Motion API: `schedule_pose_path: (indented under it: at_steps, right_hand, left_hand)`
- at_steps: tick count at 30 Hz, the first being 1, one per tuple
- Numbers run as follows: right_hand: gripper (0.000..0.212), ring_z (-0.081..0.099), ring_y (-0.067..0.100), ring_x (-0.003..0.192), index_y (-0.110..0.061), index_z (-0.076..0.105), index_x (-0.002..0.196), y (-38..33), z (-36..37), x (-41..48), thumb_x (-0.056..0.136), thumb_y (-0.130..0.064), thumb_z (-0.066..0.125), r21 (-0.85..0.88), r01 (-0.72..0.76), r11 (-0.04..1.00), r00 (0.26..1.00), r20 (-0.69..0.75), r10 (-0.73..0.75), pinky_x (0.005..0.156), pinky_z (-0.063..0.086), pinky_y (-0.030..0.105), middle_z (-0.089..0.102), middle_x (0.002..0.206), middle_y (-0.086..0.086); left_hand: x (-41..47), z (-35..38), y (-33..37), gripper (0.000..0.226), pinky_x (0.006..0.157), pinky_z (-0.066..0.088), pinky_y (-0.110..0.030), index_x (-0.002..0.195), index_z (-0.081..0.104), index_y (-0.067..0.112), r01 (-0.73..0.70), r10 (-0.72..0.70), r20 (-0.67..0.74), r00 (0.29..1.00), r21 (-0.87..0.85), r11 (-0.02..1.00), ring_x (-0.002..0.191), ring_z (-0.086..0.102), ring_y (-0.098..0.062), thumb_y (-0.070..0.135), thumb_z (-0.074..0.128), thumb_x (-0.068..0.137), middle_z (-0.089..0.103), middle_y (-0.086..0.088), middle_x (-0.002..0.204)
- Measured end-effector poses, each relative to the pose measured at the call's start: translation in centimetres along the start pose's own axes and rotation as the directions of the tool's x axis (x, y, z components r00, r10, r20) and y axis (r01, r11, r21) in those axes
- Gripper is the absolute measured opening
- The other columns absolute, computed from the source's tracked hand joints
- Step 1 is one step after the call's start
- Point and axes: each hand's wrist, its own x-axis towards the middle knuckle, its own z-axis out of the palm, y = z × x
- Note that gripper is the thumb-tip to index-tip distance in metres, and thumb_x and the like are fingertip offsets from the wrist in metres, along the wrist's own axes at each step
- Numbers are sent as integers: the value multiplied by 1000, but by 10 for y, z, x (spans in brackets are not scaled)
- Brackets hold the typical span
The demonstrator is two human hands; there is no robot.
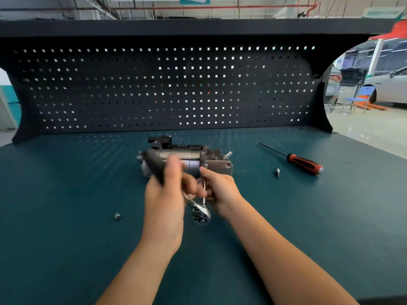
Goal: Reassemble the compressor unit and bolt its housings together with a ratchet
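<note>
Gripping the ratchet (200, 216) by its black handle, the left hand (165, 194) is blurring mid-swing. The right hand (220, 190) is pinching the extension bar (204, 186), steadying it on a bolt (205, 165) in the compressor (187, 155) lying mid-bench (66, 194). Holding the bar square is likely stopping slips.

A single head-worn wide-angle camera looks forward and down across the teal workbench (66, 227) toward the black pegboard (154, 95). It seems to sit close above the near edge.

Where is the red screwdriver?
In the head view the screwdriver lies on the right side of the bench, to the right of the compressor, with a small bit just left of its handle.
</note>
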Motion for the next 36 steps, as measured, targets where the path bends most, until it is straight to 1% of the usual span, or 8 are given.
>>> schedule_pose_path:
  at_steps: [4,11,17,21,24,27,31,36]
  right_hand:
    - [35,31,3,27,-7,54,61,-1,4,-6,93,-22,55,42,-28,999,1000,-13,29,30,23,14,54,40,-2]
    - [36,31,2,26,-6,55,63,-1,5,-9,93,-25,55,65,-45,997,998,-31,47,30,24,13,53,38,-5]
    - [36,35,3,29,-9,59,63,0,-1,-7,92,-31,57,0,-40,999,998,-38,40,30,26,15,54,41,-7]
    - [35,50,10,43,-8,60,67,1,0,-7,91,-33,58,51,-70,996,997,-27,72,46,42,19,58,48,-3]
    - [34,54,18,57,-6,60,71,1,0,-7,91,-34,57,42,-73,997,996,-39,74,60,44,25,57,56,4]
    - [37,49,16,54,6,60,92,-3,3,-6,96,-28,48,38,-103,994,995,-7,103,45,38,19,52,64,8]
    - [45,52,18,55,-1,61,76,-1,1,-11,98,-35,42,63,-89,994,993,86,84,51,42,25,57,56,8]
    - [37,50,14,48,-6,59,75,-3,3,-9,98,-31,45,85,-108,990,993,53,103,47,41,23,54,57,6]
  left_hand:
    - [-4,-25,-6,33,68,44,-31,74,41,19,196,-323,-284,903,-396,897,46,57,-7,45,46,94,45,8,46]
    - [-22,-19,-29,16,71,48,-40,98,55,24,472,-472,9,881,-61,880,78,64,-19,16,60,85,67,0,73]
    - [-20,-8,-26,26,47,54,-25,111,53,18,532,-523,110,845,-81,843,54,66,-20,8,57,87,68,-9,73]
    - [-14,-8,-27,37,49,49,-21,112,53,30,339,-398,137,907,322,884,47,57,-11,1,53,90,66,-2,62]
    - [-5,-9,-21,40,57,45,-21,121,44,33,29,-312,276,909,705,709,51,58,-10,11,50,89,61,6,61]
    - [5,-1,-11,32,59,39,-33,120,33,29,-328,-261,380,887,918,224,76,56,-18,26,44,90,59,2,88]
    - [6,12,-11,45,50,21,-32,135,22,11,-595,-293,518,803,715,-366,94,58,-28,23,38,94,57,-8,114]
    - [7,-6,-17,37,61,34,-33,128,29,20,-480,-220,454,863,873,-82,80,54,-23,28,38,93,59,0,95]
